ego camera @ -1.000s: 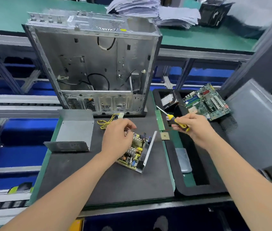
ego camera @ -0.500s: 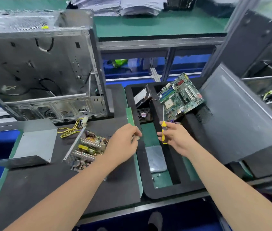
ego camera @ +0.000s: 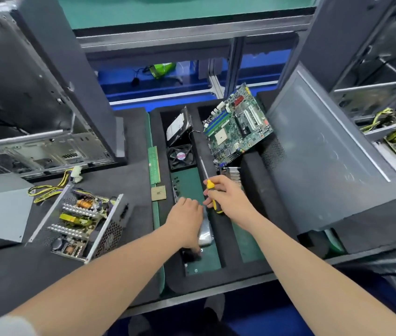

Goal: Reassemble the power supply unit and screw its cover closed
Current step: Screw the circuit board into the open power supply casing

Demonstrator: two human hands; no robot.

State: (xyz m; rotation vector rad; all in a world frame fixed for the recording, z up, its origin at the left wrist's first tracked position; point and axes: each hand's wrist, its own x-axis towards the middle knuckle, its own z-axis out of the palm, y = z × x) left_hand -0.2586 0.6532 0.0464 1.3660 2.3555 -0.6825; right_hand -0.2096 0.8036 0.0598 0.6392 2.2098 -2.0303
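A person's left hand (ego camera: 185,219), which half a second ago hovered at the green edge of the tabletop (ego camera: 10,275), now reaches down into the near compartment of the black foam tray (ego camera: 226,241). Its knuckles are bent over a silvery pouch (ego camera: 206,235) lying there. The fingertips are hidden, so it cannot be told whether they grasp anything.

The right hand (ego camera: 228,197) keeps its fingers wrapped round the yellow handle of the screwdriver (ego camera: 209,185), the shaft pointing up and away. It sits just beside the left hand, lower over the tray than before.

The power supply unit (ego camera: 80,226) lies open on the tabletop to the left, circuit board exposed, well apart from both hands. A second ago the left hand rested on it. Its grey cover (ego camera: 0,214) stands separately at the far left, and its yellow wires (ego camera: 46,189) trail toward the computer case (ego camera: 34,93).

In the tray's far end sit a hard drive (ego camera: 177,127), a fan (ego camera: 181,156) and a tilted motherboard (ego camera: 238,127). A memory stick (ego camera: 153,166) and a processor chip (ego camera: 158,193) lie along the tray's left rim.
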